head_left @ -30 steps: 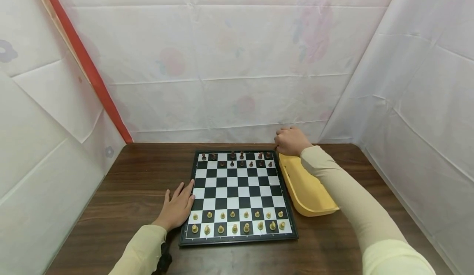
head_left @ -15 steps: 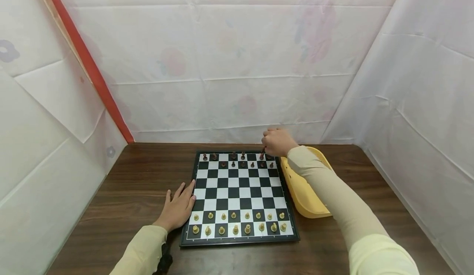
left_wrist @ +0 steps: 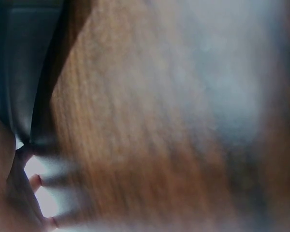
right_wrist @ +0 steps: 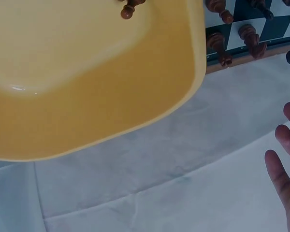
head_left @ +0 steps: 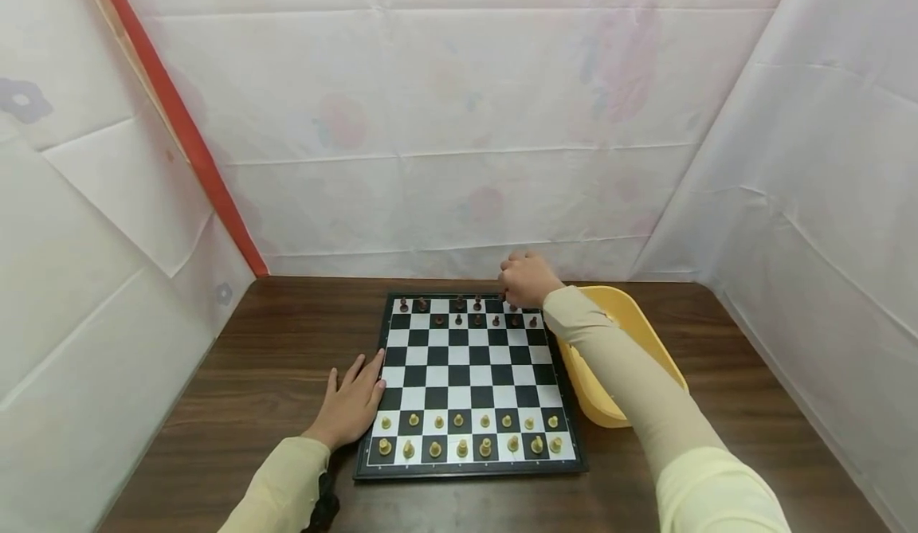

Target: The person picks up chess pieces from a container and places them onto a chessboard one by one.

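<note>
Your right hand (head_left: 526, 277) is over the chessboard's (head_left: 469, 469) far rank; whether it holds a piece cannot be told. Left hand (head_left: 351, 402) rests flat, fingers spread, at the chessboard's near-left edge. Dark pieces (right_wrist: 219, 44) look light and topple-prone; pinch each at the neck.

Chessboard (head_left: 469, 386): no letters or numbers can be read along its border; only small pale specks show on the dark rim, too small to tell.
Yellow tub (head_left: 631, 322): no label, brand or mark can be read.
White sheets (head_left: 459, 119): faint flower prints only, no writing.
Chess pieces (head_left: 469, 433): no markings can be read.
Wrist views: blurred or plain surfaces, no text.
</note>
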